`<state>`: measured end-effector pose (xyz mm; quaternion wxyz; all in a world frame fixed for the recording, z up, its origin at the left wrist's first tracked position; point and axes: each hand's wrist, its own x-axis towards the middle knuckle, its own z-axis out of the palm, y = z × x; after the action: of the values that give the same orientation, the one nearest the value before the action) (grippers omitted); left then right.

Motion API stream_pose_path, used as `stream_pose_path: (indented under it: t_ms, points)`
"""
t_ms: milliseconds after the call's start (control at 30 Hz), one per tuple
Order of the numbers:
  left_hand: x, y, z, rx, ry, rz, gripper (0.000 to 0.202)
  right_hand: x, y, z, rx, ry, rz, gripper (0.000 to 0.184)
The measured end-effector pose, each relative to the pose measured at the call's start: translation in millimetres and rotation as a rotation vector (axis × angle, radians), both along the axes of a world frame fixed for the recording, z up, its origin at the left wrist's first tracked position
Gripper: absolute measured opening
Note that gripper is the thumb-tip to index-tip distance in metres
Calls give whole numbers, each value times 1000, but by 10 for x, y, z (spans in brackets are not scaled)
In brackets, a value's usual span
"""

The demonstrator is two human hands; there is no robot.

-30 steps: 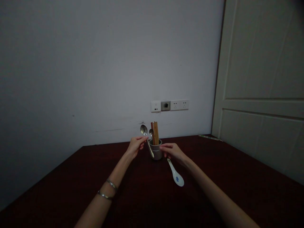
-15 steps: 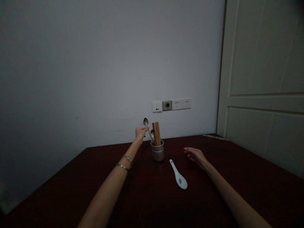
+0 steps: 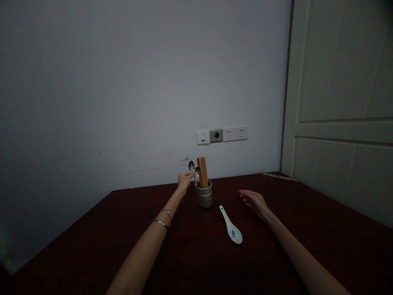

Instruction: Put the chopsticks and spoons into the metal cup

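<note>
Head cam: L hand [image 3: 185, 179] pinching steel spoon [image 3: 191, 166], bowl up, handle at cup [image 3: 204, 200] rim, L side; can't tell if tip's in. R hand [image 3: 253, 200] half-open, empty, R of cup. Chopsticks [image 3: 204, 174] + small spoon [image 3: 197, 169] stand in cup. White spoon [image 3: 231, 229] on tabletop [image 3: 196, 262], nr R hand.

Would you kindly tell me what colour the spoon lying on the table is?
White spoon with a blue motif; it shows best in the head view.

Metal spoon [image 3: 191, 165] in left fingers [image 3: 190, 175], handle end seemingly inside the gray cup [image 3: 204, 199] of chopsticks [image 3: 204, 173].
</note>
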<state>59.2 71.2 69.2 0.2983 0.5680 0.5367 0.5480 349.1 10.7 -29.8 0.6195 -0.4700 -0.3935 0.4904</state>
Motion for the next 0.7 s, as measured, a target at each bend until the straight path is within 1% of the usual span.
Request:
stream_pose_path:
  t_ms: [167, 367, 500, 700]
  points:
    - [38, -48, -131, -40, 52, -11, 30, -6, -7, 9, 1, -5, 0, 24]
    - [52, -86, -246, -50, 50, -3, 27, -18, -42, 39, -6, -19, -2, 25]
    - [62, -90, -286, -41, 21, 16, 27, -26, -65, 51, -11, -26, 0, 24]
    - [92, -78, -303, -13, 3, 62, 27, -17, -34, 26, -9, -9, 1, 24]
